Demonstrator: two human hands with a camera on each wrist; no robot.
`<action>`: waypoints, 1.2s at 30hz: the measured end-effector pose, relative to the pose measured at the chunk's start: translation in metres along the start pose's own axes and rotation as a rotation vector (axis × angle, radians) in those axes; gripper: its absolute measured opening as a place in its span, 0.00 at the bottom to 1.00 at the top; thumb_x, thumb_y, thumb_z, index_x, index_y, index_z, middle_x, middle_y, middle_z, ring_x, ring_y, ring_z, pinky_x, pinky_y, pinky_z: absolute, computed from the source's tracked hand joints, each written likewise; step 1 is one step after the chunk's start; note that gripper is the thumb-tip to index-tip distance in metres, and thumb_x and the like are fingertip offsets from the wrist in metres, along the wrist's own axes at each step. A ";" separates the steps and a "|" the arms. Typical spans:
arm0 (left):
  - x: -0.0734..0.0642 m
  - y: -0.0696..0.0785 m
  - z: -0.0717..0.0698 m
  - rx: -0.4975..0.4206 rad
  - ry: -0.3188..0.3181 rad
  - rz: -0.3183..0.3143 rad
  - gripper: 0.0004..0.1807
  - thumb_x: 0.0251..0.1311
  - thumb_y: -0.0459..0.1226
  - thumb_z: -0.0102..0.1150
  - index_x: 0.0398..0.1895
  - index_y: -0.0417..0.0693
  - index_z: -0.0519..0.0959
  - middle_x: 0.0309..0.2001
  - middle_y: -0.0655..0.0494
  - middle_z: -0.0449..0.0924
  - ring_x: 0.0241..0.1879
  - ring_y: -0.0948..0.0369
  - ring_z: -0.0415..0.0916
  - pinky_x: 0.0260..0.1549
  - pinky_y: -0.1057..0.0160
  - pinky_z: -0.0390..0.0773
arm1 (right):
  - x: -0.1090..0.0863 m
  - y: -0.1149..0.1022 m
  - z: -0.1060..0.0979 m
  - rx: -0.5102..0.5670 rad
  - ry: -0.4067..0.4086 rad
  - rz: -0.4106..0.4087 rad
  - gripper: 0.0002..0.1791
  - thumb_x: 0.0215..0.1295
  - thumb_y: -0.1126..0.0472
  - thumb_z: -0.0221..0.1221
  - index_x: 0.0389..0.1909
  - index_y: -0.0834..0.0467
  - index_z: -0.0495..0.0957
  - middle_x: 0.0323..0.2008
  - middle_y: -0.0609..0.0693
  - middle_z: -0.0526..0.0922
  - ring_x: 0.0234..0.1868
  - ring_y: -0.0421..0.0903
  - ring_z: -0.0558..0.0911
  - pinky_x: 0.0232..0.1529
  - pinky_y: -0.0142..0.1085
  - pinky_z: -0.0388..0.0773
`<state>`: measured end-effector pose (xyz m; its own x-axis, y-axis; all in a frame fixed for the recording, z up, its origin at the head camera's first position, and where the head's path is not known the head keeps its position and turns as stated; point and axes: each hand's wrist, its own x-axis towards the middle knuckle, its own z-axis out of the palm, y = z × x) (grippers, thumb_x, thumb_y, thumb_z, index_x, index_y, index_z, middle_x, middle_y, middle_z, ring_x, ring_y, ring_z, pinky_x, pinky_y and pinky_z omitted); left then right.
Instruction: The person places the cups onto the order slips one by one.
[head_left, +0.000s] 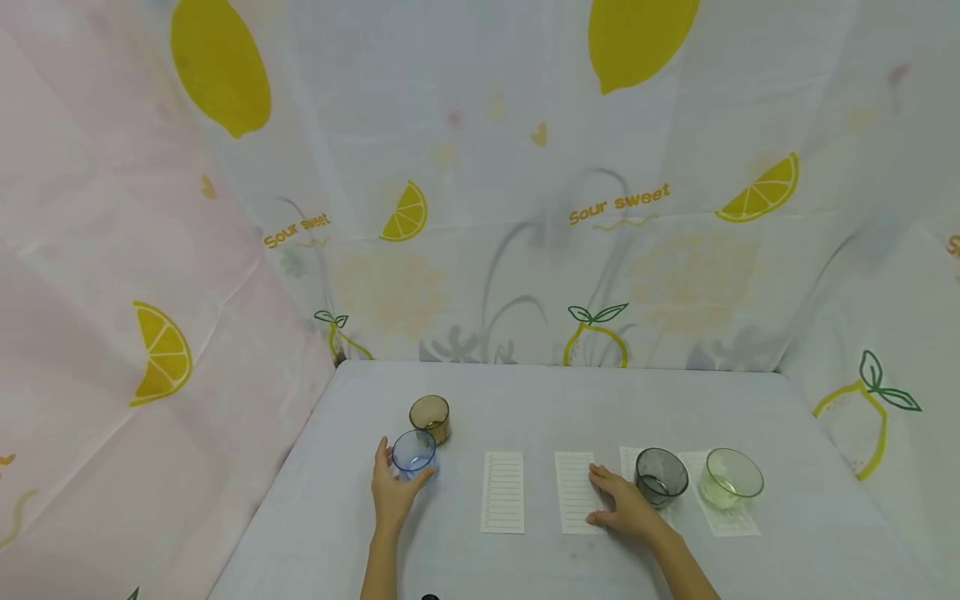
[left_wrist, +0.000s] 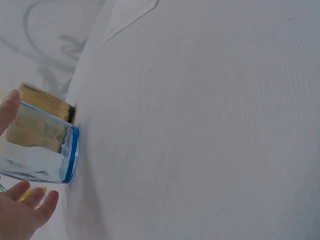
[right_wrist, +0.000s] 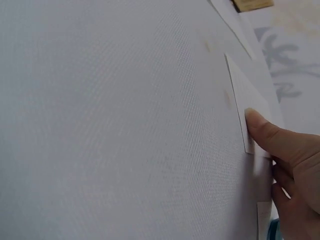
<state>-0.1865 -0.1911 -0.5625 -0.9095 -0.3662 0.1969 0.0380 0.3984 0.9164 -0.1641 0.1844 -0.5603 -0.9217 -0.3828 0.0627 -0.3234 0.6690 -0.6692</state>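
A clear blue glass cup stands on the left of the white table. My left hand is spread around it, thumb on the near right side and fingers on the left. In the left wrist view, a small gap shows between the fingertips and the blue glass cup. Just behind it is an amber glass cup. My right hand lies at the right edge of a lined paper card. Its thumb touches that card in the right wrist view, fingers loosely bent.
Another lined card lies left of centre. To the right of my right hand, a dark grey glass cup and a pale green glass cup stand on further cards. A lemon-print cloth walls the table's back and sides.
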 end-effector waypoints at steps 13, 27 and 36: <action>-0.001 0.002 0.004 -0.034 -0.012 -0.004 0.49 0.41 0.35 0.75 0.65 0.31 0.56 0.63 0.28 0.62 0.63 0.36 0.60 0.58 0.40 0.66 | -0.001 0.003 0.002 -0.017 0.029 -0.028 0.40 0.45 0.56 0.71 0.55 0.78 0.69 0.60 0.70 0.68 0.61 0.68 0.65 0.60 0.60 0.60; -0.009 0.000 0.001 -0.112 0.068 -0.002 0.44 0.38 0.30 0.76 0.61 0.29 0.64 0.58 0.31 0.70 0.58 0.39 0.68 0.54 0.42 0.71 | -0.001 0.005 0.002 0.012 0.013 -0.004 0.41 0.46 0.55 0.70 0.56 0.77 0.68 0.61 0.70 0.67 0.63 0.68 0.63 0.61 0.60 0.59; -0.018 0.012 -0.010 -0.096 0.080 -0.008 0.44 0.39 0.32 0.76 0.63 0.32 0.64 0.59 0.34 0.70 0.58 0.40 0.69 0.53 0.45 0.73 | -0.001 0.005 0.002 0.006 0.000 -0.018 0.41 0.47 0.55 0.70 0.56 0.79 0.67 0.61 0.71 0.66 0.63 0.69 0.62 0.61 0.60 0.59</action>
<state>-0.1657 -0.1878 -0.5518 -0.8742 -0.4365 0.2129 0.0736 0.3144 0.9464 -0.1648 0.1869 -0.5647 -0.9158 -0.3948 0.0744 -0.3384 0.6582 -0.6725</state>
